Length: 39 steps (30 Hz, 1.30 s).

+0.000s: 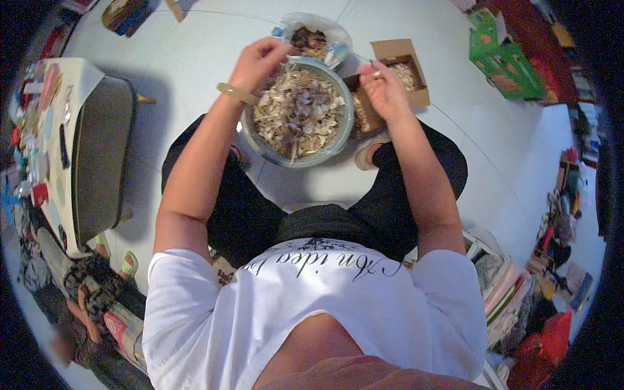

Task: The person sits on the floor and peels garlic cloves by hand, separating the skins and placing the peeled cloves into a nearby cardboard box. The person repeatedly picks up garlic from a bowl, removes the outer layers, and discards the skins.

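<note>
Between my knees stands a round blue-green basin (pixel 344 133), heaped with pale, flaky dry pieces and straw-like stems (pixel 296 117). Over its far left rim is my left hand (pixel 265 62), a bangle on its wrist. Its fingers are pinched together close to a clear plastic bag (pixel 338 36); anything in them is too small to make out. To the right of the basin, above an open cardboard box (pixel 383 52), I hold up my right hand (pixel 385 90) with its fingers closed. A thin dark tip shows at the fingertips, its kind unclear.
Dark brownish scraps (pixel 309 42) lie in the bag. A second small box (pixel 367 117) sits by my right foot. At left stands a table (pixel 97 149) with cluttered top; a green carton (pixel 507 62) is at far right. Another person (pixel 71 325) is at lower left.
</note>
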Motion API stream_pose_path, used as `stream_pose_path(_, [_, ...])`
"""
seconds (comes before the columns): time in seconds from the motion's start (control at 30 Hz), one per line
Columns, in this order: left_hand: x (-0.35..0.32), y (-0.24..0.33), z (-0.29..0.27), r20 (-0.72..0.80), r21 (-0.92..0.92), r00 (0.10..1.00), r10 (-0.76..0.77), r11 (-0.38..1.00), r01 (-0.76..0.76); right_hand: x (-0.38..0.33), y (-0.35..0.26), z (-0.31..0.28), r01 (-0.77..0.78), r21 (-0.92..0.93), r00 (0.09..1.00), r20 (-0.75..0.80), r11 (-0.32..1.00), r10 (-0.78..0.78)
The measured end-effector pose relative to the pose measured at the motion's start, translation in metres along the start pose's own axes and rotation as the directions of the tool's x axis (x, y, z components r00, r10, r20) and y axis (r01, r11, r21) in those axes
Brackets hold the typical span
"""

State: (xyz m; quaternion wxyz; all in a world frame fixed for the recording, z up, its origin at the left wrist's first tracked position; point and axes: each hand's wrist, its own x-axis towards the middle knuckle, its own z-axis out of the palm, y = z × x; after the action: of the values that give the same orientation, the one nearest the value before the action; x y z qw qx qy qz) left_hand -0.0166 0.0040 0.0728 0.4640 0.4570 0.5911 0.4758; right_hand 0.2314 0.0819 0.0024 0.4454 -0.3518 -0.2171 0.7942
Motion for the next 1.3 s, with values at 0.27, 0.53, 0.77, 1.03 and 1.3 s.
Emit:
stream_pose_path(0.27, [0.007,0.015,-0.011,0.027,-0.452,0.990,-0.141,0.881,0.138,0.054,0.005,-0.098,-0.195,-0.159,0.807,-0.586,0.968,0.066])
stream_pose_path(0.53, [0.009,0.022,-0.025,-0.032,-0.531,0.984,-0.177,0.837,0.134,0.143,0.047,0.004,0.022,-0.807,0.995,0.077,0.591,0.068])
stream_pose_path(0.77, [-0.002,0.018,-0.036,-0.053,-0.614,0.960,-0.275,0.767,0.185,0.250,0.117,0.006,0.534,-0.835,0.831,0.490,-0.133,0.262])
stream_pose_path(1.03, [0.000,0.028,-0.037,-0.090,-0.769,0.900,-0.426,0.604,0.208,0.324,0.177,0.011,0.489,-0.697,0.852,0.253,-0.524,0.458])
stream_pose_path(1.3, [0.015,0.025,-0.036,-0.064,-0.755,0.927,-0.370,0.626,0.198,0.322,0.171,0.026,0.508,-0.504,0.846,0.142,-0.698,0.513])
